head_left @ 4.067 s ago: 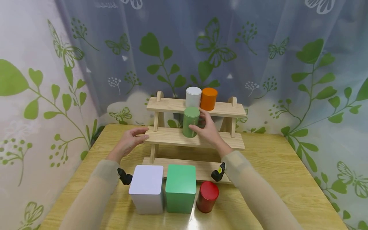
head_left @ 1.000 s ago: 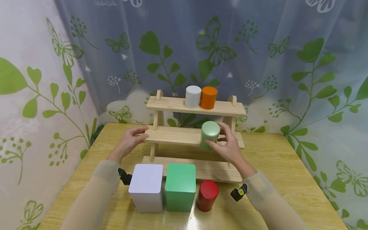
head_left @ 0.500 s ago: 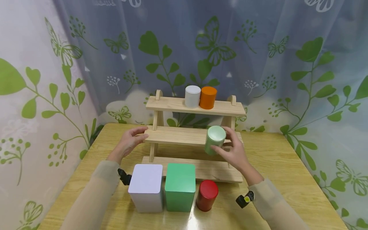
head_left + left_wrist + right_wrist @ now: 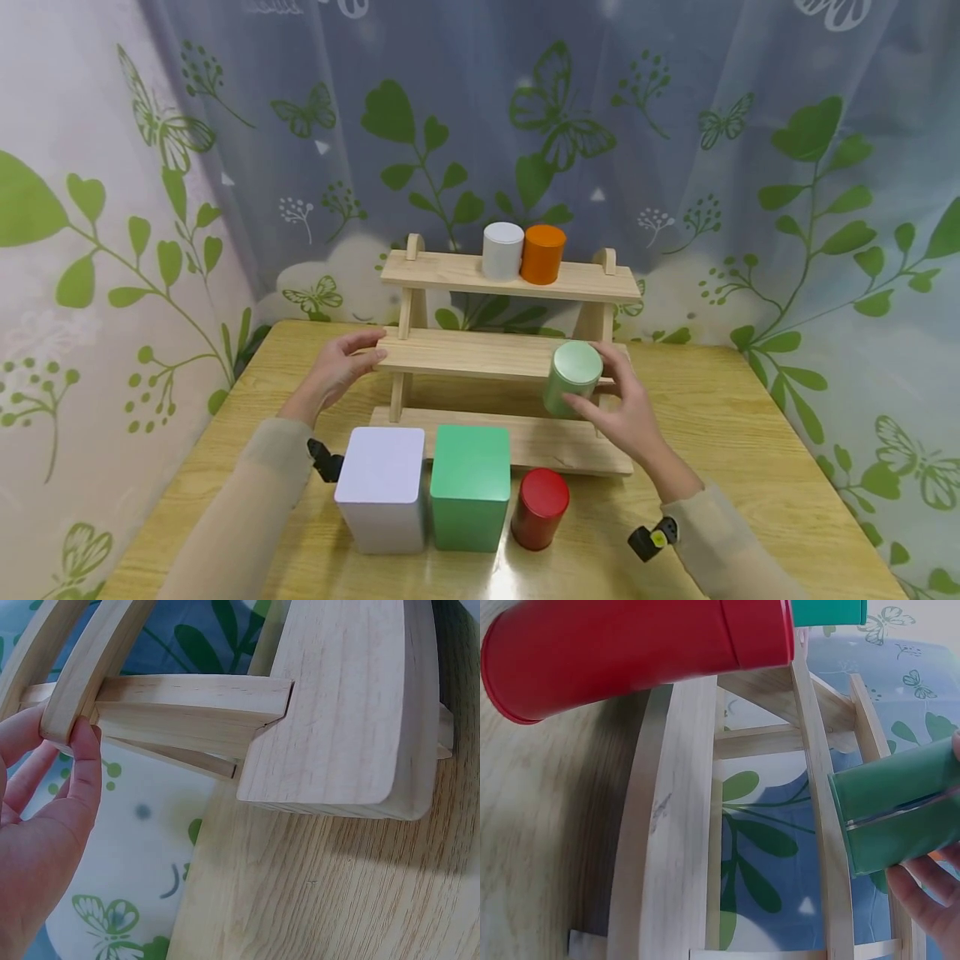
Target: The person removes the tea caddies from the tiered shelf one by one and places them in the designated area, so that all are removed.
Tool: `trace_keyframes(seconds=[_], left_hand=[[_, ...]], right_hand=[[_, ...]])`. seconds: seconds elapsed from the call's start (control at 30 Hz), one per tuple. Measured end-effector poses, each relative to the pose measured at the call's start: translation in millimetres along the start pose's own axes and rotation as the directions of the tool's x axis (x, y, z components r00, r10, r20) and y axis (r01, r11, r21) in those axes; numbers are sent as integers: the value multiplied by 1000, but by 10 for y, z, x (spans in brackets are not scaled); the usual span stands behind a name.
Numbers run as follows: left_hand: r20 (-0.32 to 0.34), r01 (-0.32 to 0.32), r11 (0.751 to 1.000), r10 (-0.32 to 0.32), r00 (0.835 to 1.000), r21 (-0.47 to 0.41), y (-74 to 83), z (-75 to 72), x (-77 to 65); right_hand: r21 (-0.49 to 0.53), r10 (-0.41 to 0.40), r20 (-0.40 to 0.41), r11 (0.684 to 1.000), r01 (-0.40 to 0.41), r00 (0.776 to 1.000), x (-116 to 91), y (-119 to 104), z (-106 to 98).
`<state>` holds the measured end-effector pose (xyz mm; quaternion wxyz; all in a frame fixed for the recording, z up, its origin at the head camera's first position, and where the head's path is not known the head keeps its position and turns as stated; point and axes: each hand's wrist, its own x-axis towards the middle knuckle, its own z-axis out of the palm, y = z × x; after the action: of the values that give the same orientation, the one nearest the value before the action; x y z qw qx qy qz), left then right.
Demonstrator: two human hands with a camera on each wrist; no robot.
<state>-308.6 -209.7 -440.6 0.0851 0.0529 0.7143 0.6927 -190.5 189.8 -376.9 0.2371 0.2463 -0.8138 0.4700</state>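
My right hand (image 4: 626, 408) holds a light green cylindrical canister (image 4: 567, 390) between thumb and fingers. The canister hangs in front of the right part of the middle board of a three-tier wooden display shelf (image 4: 457, 353), above the bottom board. In the right wrist view a seam runs along the side of the canister (image 4: 900, 810), and only part of the hand (image 4: 930, 900) shows. My left hand (image 4: 333, 371) pinches the left end of the middle board; the left wrist view shows thumb and fingers on that end (image 4: 64, 724).
A white canister (image 4: 502, 252) and an orange canister (image 4: 542, 256) stand side by side on the top board. In front of the shelf, a white box (image 4: 384, 492), a green box (image 4: 471, 492) and a red canister (image 4: 540, 510) stand in a row on the wooden table (image 4: 750, 467).
The right hand has carried the green canister off the middle of the middle board, rightward and nearer to me, the lid tipping toward the camera. The left hand has stayed put.
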Motion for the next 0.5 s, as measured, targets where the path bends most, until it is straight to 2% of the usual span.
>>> trace_keyframes(seconds=[0.23, 0.5], left_hand=[[2, -12, 1000, 12, 1000, -6, 6, 1, -12], [-5, -23, 1000, 23, 1000, -10, -6, 8, -6]], right_hand=[[10, 5, -1, 1000, -5, 1000, -72, 0, -52], [-51, 21, 11, 999, -20, 1000, -198, 23, -114]])
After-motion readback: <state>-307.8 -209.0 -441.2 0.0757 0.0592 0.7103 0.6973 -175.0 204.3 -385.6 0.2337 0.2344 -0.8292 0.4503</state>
